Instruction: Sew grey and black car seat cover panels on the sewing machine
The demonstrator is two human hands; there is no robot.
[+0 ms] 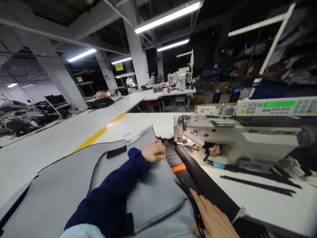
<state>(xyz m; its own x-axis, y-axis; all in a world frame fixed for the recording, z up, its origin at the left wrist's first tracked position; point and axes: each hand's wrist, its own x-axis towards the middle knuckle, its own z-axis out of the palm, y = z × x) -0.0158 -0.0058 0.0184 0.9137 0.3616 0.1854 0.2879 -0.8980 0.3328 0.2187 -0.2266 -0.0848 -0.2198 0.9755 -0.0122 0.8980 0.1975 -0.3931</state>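
Observation:
A large grey fabric panel (pixel 74 185) lies spread over the white worktable (pixel 61 138). Along its right edge runs a black strip (pixel 208 188) with an orange tag (pixel 178 168), leading under the head of a white sewing machine (pixel 223 135). My left hand (pixel 155 151), in a dark blue sleeve, rests with curled fingers on the grey fabric close to the needle area, pressing the seam edge. My right hand (pixel 213 218) lies flat with fingers stretched out on the black strip near the bottom of the view.
The machine's control panel (pixel 277 107) with a green display sits at the right. Loose black strips (pixel 257 183) lie on the table beside the machine. A yellow line (pixel 101 131) crosses the table. Another person (pixel 102 98) sits at a far table; more machines stand behind.

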